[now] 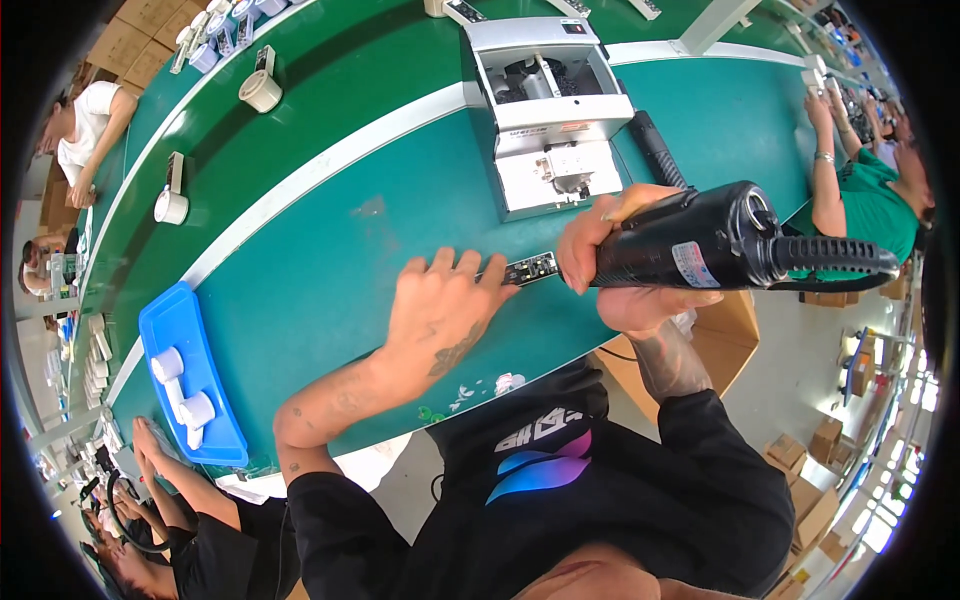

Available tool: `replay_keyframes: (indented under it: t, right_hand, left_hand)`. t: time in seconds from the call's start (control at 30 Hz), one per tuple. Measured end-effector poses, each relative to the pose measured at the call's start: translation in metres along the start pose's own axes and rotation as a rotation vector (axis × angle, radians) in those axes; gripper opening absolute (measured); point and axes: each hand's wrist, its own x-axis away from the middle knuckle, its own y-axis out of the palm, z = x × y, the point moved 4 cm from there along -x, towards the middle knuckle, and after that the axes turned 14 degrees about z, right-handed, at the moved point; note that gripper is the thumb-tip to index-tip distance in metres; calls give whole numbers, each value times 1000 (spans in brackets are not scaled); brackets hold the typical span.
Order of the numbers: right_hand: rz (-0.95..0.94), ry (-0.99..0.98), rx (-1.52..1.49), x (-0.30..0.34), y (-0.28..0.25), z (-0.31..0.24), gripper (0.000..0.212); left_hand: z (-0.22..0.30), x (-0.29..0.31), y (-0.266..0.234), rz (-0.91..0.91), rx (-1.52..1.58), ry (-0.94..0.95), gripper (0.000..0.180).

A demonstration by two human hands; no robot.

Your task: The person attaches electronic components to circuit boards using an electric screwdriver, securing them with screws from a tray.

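Electric screwdriver (650, 245) beside a circuit board (532, 268)

Right hand (588, 240): fingers wrapped round the screwdriver. Left hand (438, 305): fingers slightly spread, thumb and forefinger gripping the board's end.

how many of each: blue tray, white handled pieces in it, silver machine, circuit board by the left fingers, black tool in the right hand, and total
Blue tray: 1
White handled pieces: 2
Silver machine: 1
Circuit board: 1
Black tool: 1
Total: 6
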Motion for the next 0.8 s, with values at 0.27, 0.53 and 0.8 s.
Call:
replay_keyframes:
  t: [0.27, 0.53, 0.8]
  right_hand:
    - [-81, -50, -152, -11, -5, -26, 96]
    - [73, -310, 249, -76, 25, -39, 106]
    - [-6, -172, 241, -55, 26, -30, 97]
  left_hand:
    - [-1, -3, 3, -1, 4, 18, 28]
    - [6, -12, -22, 32, 25, -57, 47]
    - [-12, 6, -53, -158, 29, 7, 63]
